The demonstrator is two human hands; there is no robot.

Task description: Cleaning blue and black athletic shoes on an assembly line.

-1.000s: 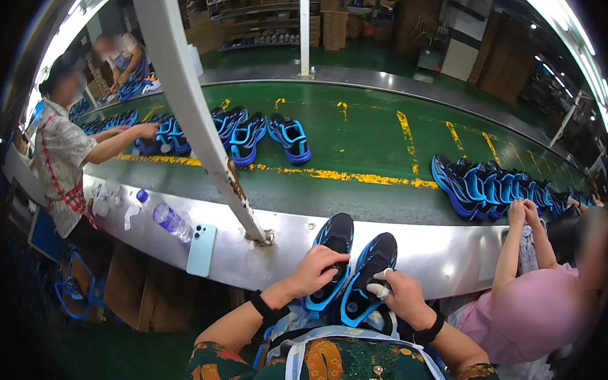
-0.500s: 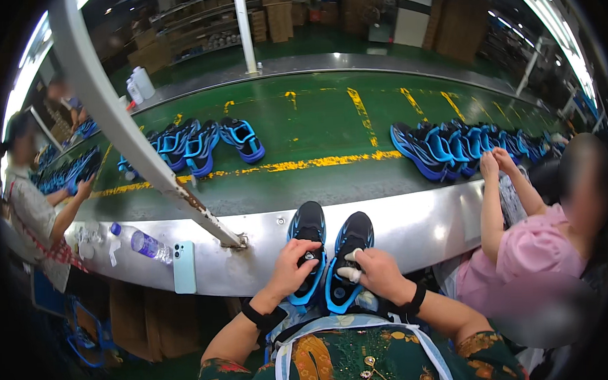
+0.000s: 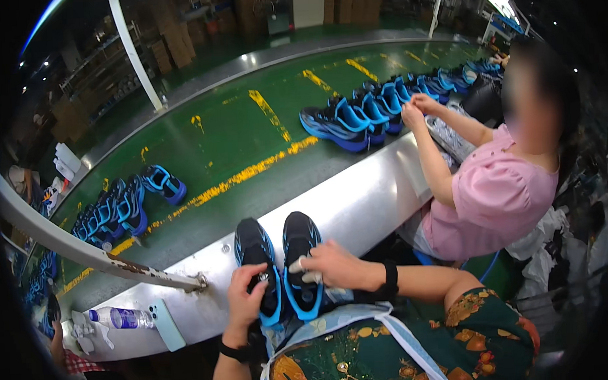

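Observation:
A pair of black and blue sneakers sits in front of me, toes pointing away, heels toward my apron. My left hand (image 3: 246, 296) is closed at the tongue of the left sneaker (image 3: 253, 237), thumb and fingers curled beside a small shiny spot. At the lacing of the right sneaker (image 3: 300, 234), my right hand (image 3: 340, 265) has its fingers bent inward. White covers wrap some of its fingertips, and they press against the tongue. Whether something small is between the fingers of either hand is hidden.
A green conveyor belt (image 3: 229, 149) with yellow marks carries sneakers (image 3: 345, 125) at right and more sneakers (image 3: 117, 206) at left. A bottle (image 3: 124, 318) and phone (image 3: 167, 325) lie on the metal ledge (image 3: 358, 201). A white post (image 3: 98, 254) rises leftward. A person in pink (image 3: 504, 183) sits at right.
The view has swung to the right, so the belt and the person in pink show more fully. Both hands stay at the same two sneakers with little change in their grip.

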